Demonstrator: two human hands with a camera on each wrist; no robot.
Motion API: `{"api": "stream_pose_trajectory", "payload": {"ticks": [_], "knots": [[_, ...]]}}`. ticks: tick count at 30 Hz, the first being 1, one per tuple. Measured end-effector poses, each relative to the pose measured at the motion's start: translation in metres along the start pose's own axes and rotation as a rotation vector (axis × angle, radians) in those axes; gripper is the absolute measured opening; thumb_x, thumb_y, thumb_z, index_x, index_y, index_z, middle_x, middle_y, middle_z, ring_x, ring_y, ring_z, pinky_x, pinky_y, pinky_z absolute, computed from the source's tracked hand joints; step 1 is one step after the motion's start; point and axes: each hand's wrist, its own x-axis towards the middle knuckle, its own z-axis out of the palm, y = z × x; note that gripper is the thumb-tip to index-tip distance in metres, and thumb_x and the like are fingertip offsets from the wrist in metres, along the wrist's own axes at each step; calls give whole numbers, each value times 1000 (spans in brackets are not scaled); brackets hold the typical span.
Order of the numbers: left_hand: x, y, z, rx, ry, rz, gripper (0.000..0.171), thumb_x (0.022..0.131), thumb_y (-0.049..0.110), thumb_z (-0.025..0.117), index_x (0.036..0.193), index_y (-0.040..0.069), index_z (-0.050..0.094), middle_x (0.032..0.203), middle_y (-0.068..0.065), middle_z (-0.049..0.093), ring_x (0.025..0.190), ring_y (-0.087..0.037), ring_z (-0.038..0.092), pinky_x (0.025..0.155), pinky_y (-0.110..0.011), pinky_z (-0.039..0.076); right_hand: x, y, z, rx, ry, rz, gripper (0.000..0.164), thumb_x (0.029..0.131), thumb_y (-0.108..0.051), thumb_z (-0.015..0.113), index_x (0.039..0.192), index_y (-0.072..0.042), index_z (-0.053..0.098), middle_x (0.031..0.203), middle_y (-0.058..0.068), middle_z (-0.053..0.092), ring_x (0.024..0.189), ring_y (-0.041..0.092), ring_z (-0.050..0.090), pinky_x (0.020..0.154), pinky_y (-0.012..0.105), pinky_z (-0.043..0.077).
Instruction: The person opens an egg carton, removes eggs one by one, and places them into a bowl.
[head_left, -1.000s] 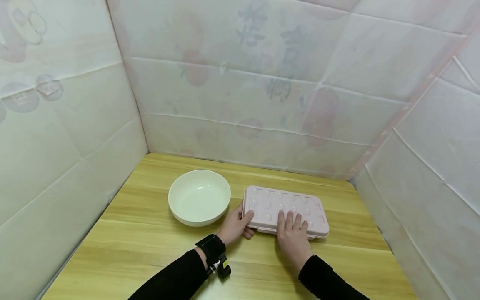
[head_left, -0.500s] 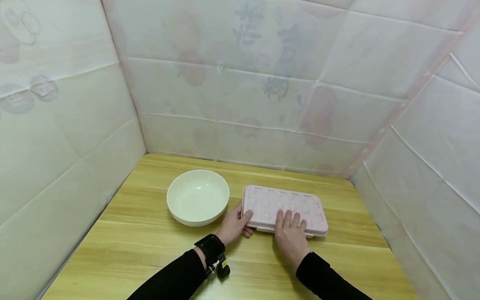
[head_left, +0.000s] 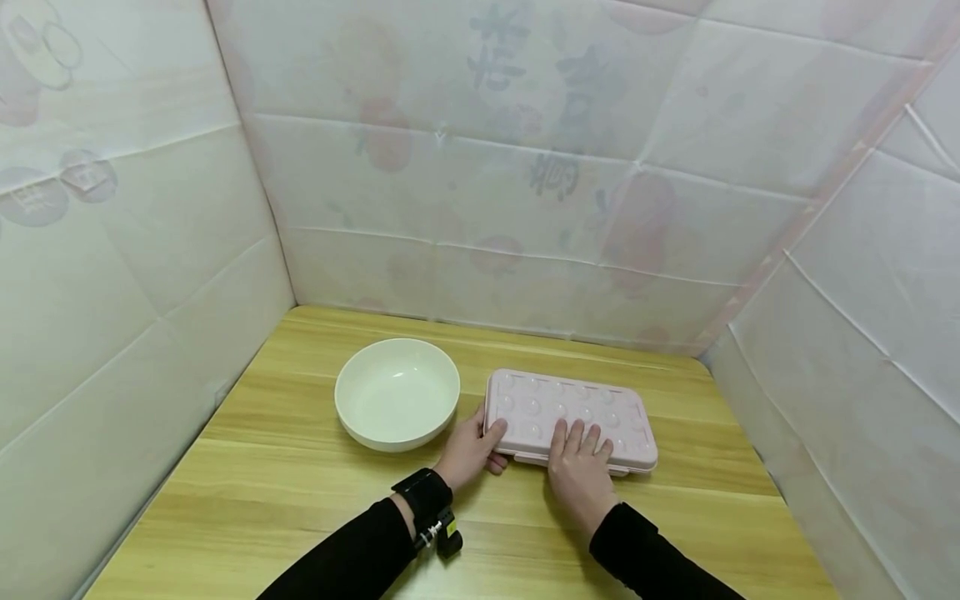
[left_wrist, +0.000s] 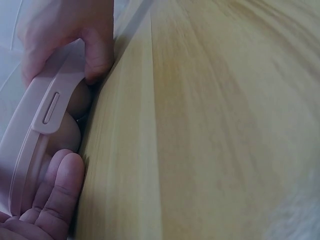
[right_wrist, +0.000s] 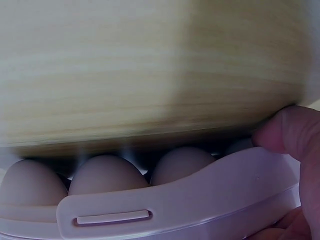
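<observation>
A pale pink egg box [head_left: 558, 400] with a bumped lid lies closed on the table. My left hand [head_left: 467, 450] grips its left end, thumb over the lid and fingers low at the side. On the lid's front part lie the fingers of my right hand [head_left: 582, 479]; in the right wrist view its thumb [right_wrist: 282, 131] hooks the lid's front edge. A slotted latch tab [right_wrist: 112, 220] runs along that front, and several brown eggs [right_wrist: 107, 175] show past it. The left wrist view shows the same latch [left_wrist: 49, 110] between both hands. The box's rear side is hidden.
A cream-white bowl [head_left: 397, 396] with nothing in it stands just left of the egg box, close to my left hand. The wood-grain table [head_left: 300, 500] is bounded by pale cloth walls at the back, left and right. A strapped wrist camera [head_left: 431, 504] sits on my left wrist.
Both hands keep their places on the egg box; the right hand has shifted very slightly left along its front. The lid stays closed and the bowl stays put.
</observation>
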Motion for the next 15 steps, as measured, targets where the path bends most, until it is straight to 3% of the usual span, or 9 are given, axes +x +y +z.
{"api": "stream_pose_trajectory", "payload": {"ticks": [2, 6, 9, 15], "knots": [[0, 0, 0, -5, 1, 1, 64, 114, 29, 54, 169, 7, 29, 95, -23, 77, 67, -28, 75, 63, -46, 66, 1, 0, -1, -2, -2, -1, 64, 113, -8, 8, 134, 14, 64, 119, 36, 74, 102, 52, 76, 74, 63, 65], [1, -1, 0, -8, 2, 5, 60, 114, 29, 54, 166, 8, 35, 94, -22, 77, 67, -27, 74, 63, -46, 66, 2, 0, -4, -5, -44, -7, 47, 110, -13, 35, 136, 14, 63, 122, 36, 73, 104, 52, 76, 75, 63, 65], [1, -2, 1, -5, 2, 11, 56, 114, 30, 54, 163, 7, 39, 94, -22, 77, 66, -27, 74, 62, -45, 66, 3, 1, -9, -10, -86, -14, 45, 107, -17, 50, 137, 14, 62, 125, 36, 72, 106, 52, 75, 77, 62, 65], [2, -3, 1, -1, 3, 4, 55, 114, 30, 53, 162, 7, 40, 95, -23, 77, 67, -27, 75, 62, -43, 66, 5, 1, -14, -10, -119, -19, 45, 106, -17, 56, 138, 14, 61, 126, 36, 71, 107, 52, 75, 78, 62, 65]]}}
